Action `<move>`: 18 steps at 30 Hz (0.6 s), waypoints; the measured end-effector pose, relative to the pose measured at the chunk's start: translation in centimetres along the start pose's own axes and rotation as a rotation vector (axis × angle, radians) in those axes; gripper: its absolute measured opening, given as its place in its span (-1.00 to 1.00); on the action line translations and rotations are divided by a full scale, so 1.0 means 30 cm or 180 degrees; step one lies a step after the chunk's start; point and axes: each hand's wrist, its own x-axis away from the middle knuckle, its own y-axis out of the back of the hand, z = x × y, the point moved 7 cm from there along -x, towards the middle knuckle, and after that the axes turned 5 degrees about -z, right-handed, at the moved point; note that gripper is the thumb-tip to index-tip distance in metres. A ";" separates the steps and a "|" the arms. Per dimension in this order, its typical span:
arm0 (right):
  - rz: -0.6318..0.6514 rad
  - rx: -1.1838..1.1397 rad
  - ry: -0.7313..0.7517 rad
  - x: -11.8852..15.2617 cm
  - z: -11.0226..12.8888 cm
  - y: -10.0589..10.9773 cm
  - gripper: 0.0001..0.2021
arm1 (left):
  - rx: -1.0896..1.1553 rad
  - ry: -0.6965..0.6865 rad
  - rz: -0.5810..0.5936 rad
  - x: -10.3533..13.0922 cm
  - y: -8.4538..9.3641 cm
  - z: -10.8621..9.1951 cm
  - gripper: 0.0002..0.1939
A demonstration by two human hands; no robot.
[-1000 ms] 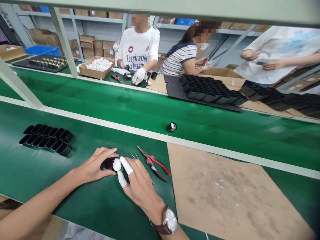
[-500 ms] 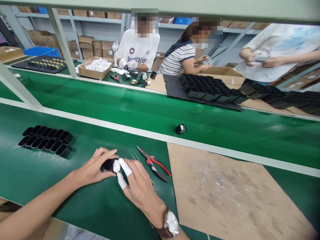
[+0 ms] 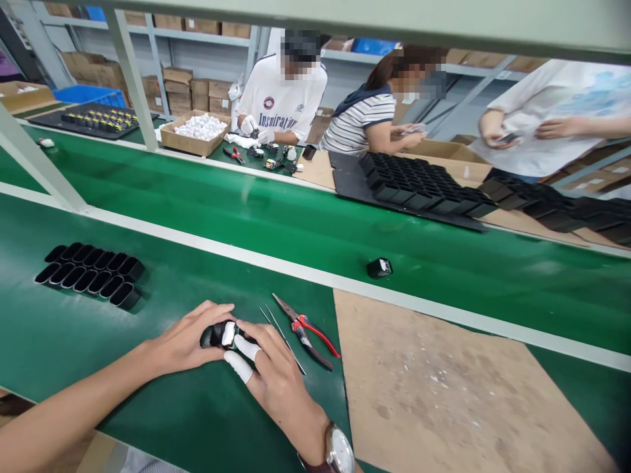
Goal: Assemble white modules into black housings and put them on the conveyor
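Between both hands is a black casing [image 3: 211, 336], its open end turned right, with a white part [image 3: 229, 334] at that end. My left hand [image 3: 192, 338] grips the casing between thumb and fingers. White covers sit on two fingers of my right hand [image 3: 269, 361], which pinches the white part's right side, where a bit of green shows. A pair of tweezers [image 3: 283, 339] lies just beyond the right hand, partly behind it. Beside them are red-and-black pliers [image 3: 305, 332]. Two rows of black casings [image 3: 89, 272] stand on the green table at the left.
A brown board [image 3: 444, 381] lies at the right. One filled black casing [image 3: 379, 267] is on the green conveyor [image 3: 276, 223]. Across it, people work near a box of white parts [image 3: 194, 131] and a tray of black casings [image 3: 424, 184]. A slanted post [image 3: 42, 157] rises at left.
The white part now shows a flatter, squarer side, and my right fingers have shifted lower around it. The casing on the conveyor has moved right and slightly nearer. The view has shifted slightly.
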 end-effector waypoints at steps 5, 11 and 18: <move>0.0271 0.0022 -0.0076 -0.008 0.003 -0.023 -0.87 | -0.0015 -0.0022 0.0020 0.003 -0.013 0.007 -0.17; 0.0192 0.0208 -0.0069 -0.010 -0.024 -0.004 -0.73 | 0.0042 0.0215 0.0010 0.000 0.008 0.009 -0.13; 0.0052 0.2158 -0.0336 0.041 -0.132 0.034 -0.85 | -0.0075 0.0309 0.0065 -0.003 0.037 0.000 -0.18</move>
